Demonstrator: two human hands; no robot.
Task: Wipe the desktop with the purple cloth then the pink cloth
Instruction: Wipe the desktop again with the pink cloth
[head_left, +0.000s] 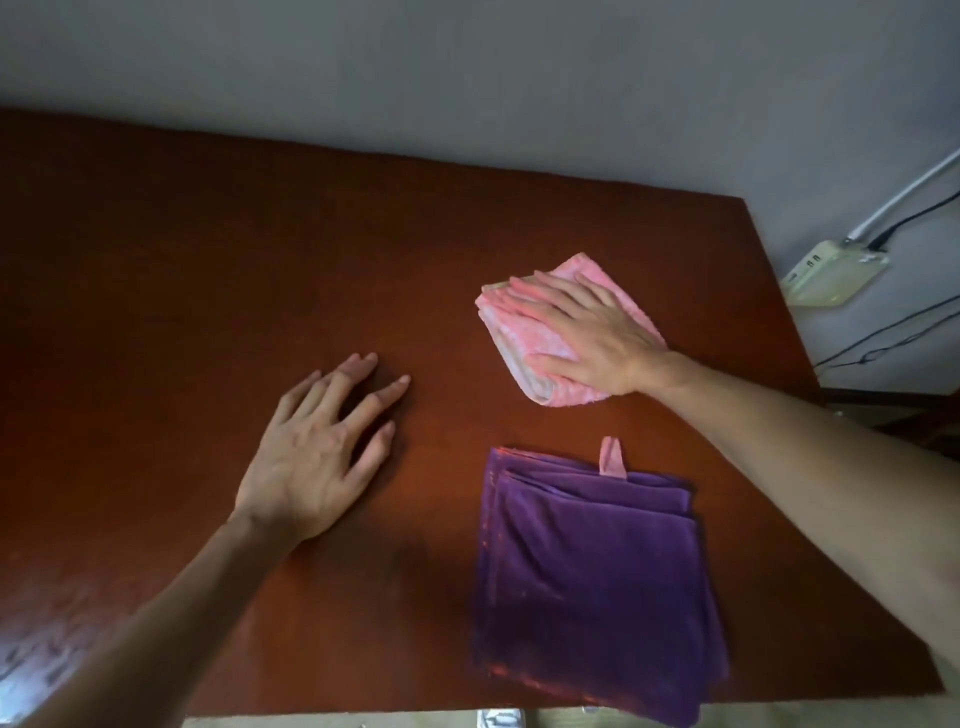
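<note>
- Pink cloth lies folded on the right half of the desktop, and the right hand presses flat on top of it with straight fingers, not curled round it.
- Purple cloth lies folded and flat, closer to the person than the pink one. No hand touches it. Its near corner hangs a bit over the front edge of the desk.
- A small pink loop sticks out from the far edge of the purple cloth, in the gap between the two cloths. The cloths are near each other but do not touch.
- The left hand rests on the bare wood left of the cloths, fingers spread and loose, holding nothing.
- From the left hand out to the left edge and back to the wall there is lots of bare wood. The right edge of the desk is close to the pink cloth, so there is less room that way.
- The desktop is dark red-brown and a little shiny at the near left corner.
- A grey wall stands right behind the desk.
- On the right, past the desk edge, a pale box is on the wall, with a white cord and thin black wires by it.
- Count: two cloths, two hands, one desk, one pale box.
</note>
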